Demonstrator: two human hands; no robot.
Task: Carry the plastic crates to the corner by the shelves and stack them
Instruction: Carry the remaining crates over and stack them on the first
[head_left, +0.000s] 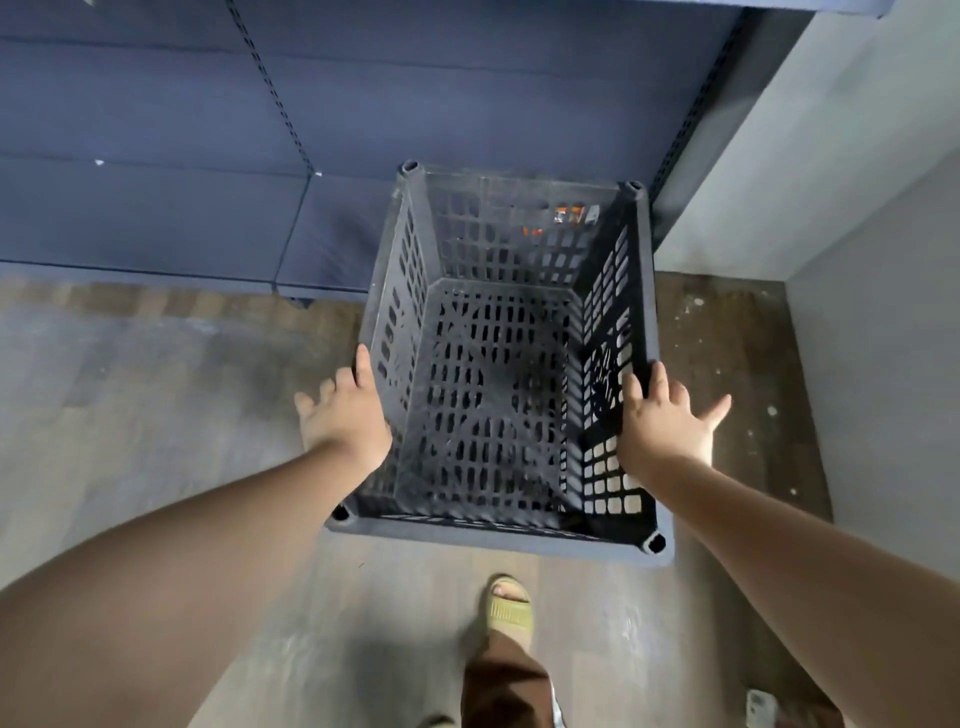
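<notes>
Both hands, left hand and right hand, rest with spread-out fingers on the crate side rims, with bare floor at nine o'clock.

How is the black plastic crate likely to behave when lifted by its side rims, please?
The black plastic crate is probably light: it is empty with lattice walls. Its thick rim and corner posts suggest stiffness. Tall and narrow, it might tip if pushed high.

No legible text or labels.
</notes>
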